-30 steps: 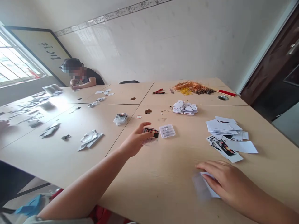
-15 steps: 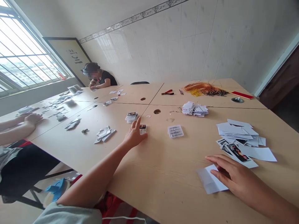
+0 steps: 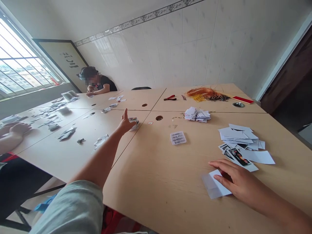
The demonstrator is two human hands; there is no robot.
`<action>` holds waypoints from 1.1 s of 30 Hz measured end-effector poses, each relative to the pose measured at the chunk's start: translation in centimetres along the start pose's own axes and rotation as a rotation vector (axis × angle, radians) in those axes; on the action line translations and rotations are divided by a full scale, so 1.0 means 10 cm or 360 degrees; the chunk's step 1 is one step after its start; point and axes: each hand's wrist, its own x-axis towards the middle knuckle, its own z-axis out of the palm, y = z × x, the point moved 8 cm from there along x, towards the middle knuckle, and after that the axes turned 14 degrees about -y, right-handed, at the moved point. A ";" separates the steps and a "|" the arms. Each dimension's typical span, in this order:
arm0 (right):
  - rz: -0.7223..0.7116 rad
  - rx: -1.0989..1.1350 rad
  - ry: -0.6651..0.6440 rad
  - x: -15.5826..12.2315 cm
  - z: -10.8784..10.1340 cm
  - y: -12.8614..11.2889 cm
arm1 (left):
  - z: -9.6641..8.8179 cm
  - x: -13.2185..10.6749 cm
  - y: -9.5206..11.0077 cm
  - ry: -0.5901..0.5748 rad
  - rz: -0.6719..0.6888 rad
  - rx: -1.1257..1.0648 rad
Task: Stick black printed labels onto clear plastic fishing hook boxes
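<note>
My left hand (image 3: 126,122) is stretched out over the table, its index finger raised and its thumb spread to the right. It is at a small stack of clear plastic boxes with dark printed labels (image 3: 134,124), which it partly covers. My right hand (image 3: 230,177) rests at the near right, fingers loosely apart, over a white card with a translucent part (image 3: 215,186). Whether the covered fingers press on that card is hidden. A clear compartment box (image 3: 178,138) holding small dark pieces lies between my hands.
White cards and dark-printed cards (image 3: 240,138) lie in a pile at right. Beyond are smaller card stacks (image 3: 197,114), red-handled pliers (image 3: 170,97) and orange wire strands (image 3: 204,93). Packets (image 3: 67,133) are spread at left, where a co-worker's hands (image 3: 20,127) rest. Another person (image 3: 99,83) sits at the far side.
My left hand has moved left and away from me to the box stack. The labelled box that was under it has left its spot. My right hand stays by the card; the view has shifted slightly.
</note>
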 end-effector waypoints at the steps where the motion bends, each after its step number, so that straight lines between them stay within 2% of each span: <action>1: 0.0005 0.0008 -0.0010 0.00 0.00 0.00 | 0.03 0.00 0.02 -0.0017 0.0001 0.0022; 3: 0.0019 0.0030 -0.0032 0.00 0.00 -0.01 | 0.13 -0.05 0.12 -0.0057 0.0048 0.0080; 5: 0.0029 0.0062 -0.0057 0.00 0.00 -0.01 | 0.32 -0.18 0.31 -0.0140 0.0202 0.0124; 10: 0.0047 0.0147 -0.0064 -0.01 0.00 -0.02 | 1.16 -0.71 0.93 -0.0663 0.0738 0.0151; 12: 0.0077 0.0173 -0.0036 -0.01 -0.02 -0.01 | 1.44 -0.86 1.08 -0.0787 0.0835 0.0149; 14: 0.0118 0.0188 -0.0004 0.00 -0.05 0.01 | 1.60 -0.91 1.16 -0.0832 0.0869 0.0133; 17: 0.0165 0.0206 0.0021 0.02 -0.09 0.06 | 1.67 -0.91 1.18 -0.0847 0.0881 0.0089; 22: 0.0257 0.0270 0.0027 0.13 -0.13 0.13 | 1.62 -0.90 1.10 -0.0880 0.0901 0.0052; 25: 0.0345 0.0296 0.0141 0.25 -0.22 0.18 | 1.62 -0.90 1.11 -0.0884 0.0948 0.0061; 27: 0.0368 0.0302 0.0317 0.33 -0.40 0.21 | 1.63 -0.89 1.12 -0.0881 0.0984 0.0064; 30: 0.0418 0.0228 0.0709 0.38 -0.81 0.28 | 1.64 -0.88 1.12 -0.0880 0.1036 0.0059; 33: 0.0522 0.0016 0.0926 0.34 -1.13 0.41 | 1.67 -0.85 1.10 -0.0869 0.1077 0.0042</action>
